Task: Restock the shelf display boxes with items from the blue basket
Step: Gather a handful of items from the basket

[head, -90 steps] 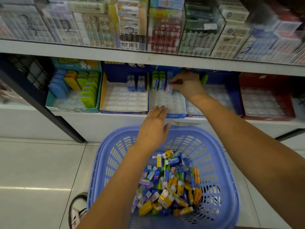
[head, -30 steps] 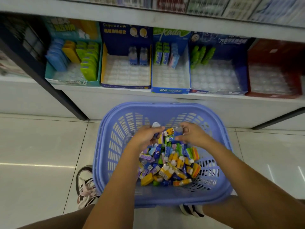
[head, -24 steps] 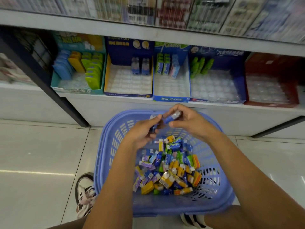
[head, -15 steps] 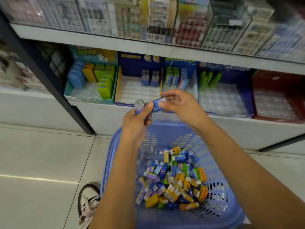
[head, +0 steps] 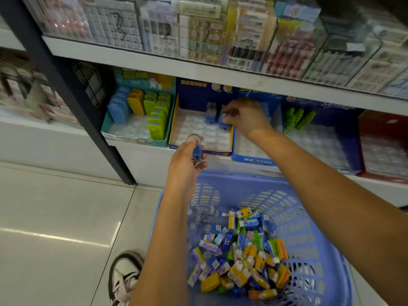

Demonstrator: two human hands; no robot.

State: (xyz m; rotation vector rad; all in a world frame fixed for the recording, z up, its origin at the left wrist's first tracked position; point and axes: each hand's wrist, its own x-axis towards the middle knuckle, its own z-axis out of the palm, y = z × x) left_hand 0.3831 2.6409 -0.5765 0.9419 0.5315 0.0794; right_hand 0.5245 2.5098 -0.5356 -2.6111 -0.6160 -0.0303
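The blue basket (head: 287, 188), below both hands, holds a loose heap of small packs (head: 242, 257) in yellow, blue, green and purple. The left hand (head: 186, 162) curls its fingers and thumb round 1 blue pack (head: 197, 150) with a clear rounded cap, held upright just in front of the yellow-sided display box (head: 173, 122). Inside that box the right hand (head: 246, 118) pinches a second blue pack (head: 222, 123) between thumb and fingertips, at the back of the white cell tray (head: 194, 131). 1 matching pack (head: 210, 112) stands just left of those fingertips. Left of the left hand's fingers, a teal box (head: 132, 139) holds flat blue, yellow and green packs. Below the right wrist, a blue box (head: 254, 161) carries pale characters on its front lip, too blurred to read. Further right, green bottles (head: 298, 119) stand in another box, then comes a red box (head: 384, 127). Script on the basket's packs is also unreadable.
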